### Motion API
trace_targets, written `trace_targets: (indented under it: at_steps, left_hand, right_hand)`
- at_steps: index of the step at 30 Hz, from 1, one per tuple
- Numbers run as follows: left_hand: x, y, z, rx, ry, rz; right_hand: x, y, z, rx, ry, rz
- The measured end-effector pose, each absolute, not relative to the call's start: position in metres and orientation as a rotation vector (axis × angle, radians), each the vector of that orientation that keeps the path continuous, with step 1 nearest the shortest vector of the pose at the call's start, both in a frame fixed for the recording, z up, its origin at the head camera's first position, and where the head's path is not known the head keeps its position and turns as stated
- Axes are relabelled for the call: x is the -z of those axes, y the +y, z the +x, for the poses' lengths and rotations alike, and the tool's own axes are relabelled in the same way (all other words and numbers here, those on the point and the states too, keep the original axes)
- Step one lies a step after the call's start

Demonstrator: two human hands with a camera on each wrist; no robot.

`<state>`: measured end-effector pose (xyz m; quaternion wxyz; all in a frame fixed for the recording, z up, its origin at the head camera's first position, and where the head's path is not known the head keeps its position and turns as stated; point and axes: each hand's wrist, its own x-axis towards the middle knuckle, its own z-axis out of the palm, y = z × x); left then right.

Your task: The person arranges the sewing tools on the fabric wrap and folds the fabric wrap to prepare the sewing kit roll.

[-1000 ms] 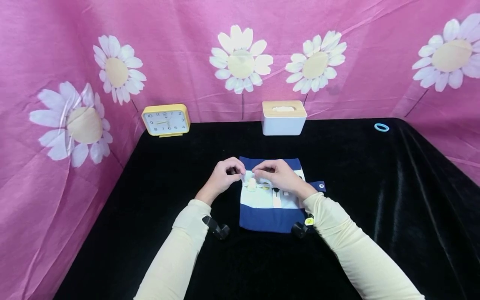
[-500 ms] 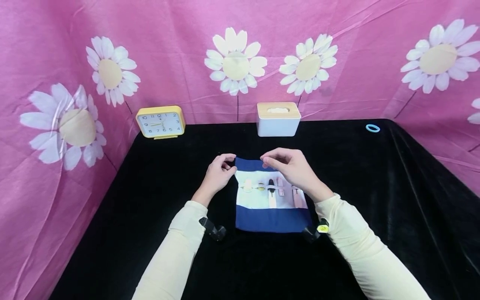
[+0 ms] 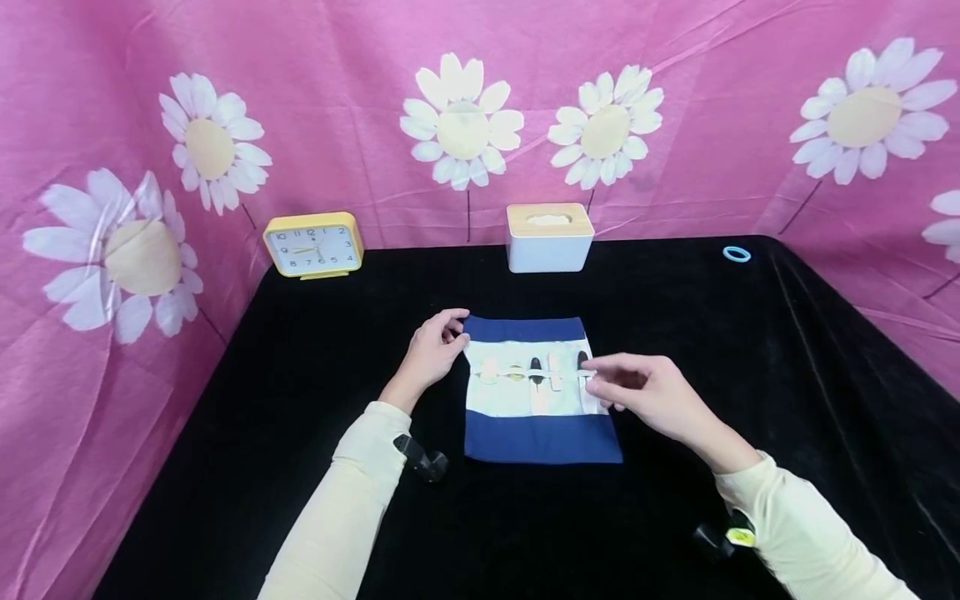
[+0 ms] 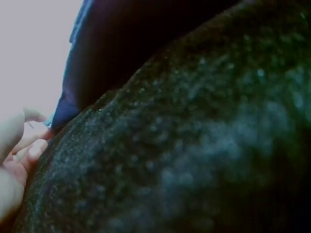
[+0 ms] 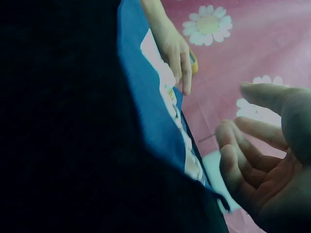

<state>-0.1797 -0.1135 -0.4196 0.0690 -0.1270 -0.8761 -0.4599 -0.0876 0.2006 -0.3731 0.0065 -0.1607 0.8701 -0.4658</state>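
Note:
A blue and white fabric tool roll (image 3: pixel 542 437) lies unfolded on the black cloth in the head view. An elastic band across its white middle holds several small items, among them a black-topped tool (image 3: pixel 536 372), a pink stick (image 3: pixel 554 372) and a yellow piece (image 3: pixel 516 372). At the roll's far left corner rests my left hand (image 3: pixel 427 354), index fingertip at the corner and thumb at the side edge. My right hand (image 3: pixel 652 392) hovers by the right edge, thumb and fingers apart and holding nothing. It partly covers another black-topped tool (image 3: pixel 582 360).
A yellow alarm clock (image 3: pixel 315 246) stands at the back left, and a white tissue box (image 3: pixel 550 242) with a wooden lid at the back middle. Toward the back right lies a light blue ring (image 3: pixel 737 254). A pink flowered curtain (image 3: pixel 360 108) borders the table.
My right hand has moved from over the roll's middle toward its right edge, uncovering the banded items. The left hand has shifted from the roll's side to its far left corner.

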Motion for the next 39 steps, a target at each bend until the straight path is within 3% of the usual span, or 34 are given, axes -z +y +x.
trace_targets:
  at_steps: [11, 39]
  left_hand:
    - [0.419, -0.113, -0.178, 1.395, -2.630, -0.362]
    - [0.414, -0.111, -0.174, 1.353, -2.640, -0.391]
  right_hand:
    - [0.387, 0.227, -0.066, 1.146, 2.797, -0.457]
    - [0.390, 0.228, -0.058, 1.053, 2.733, -0.571]
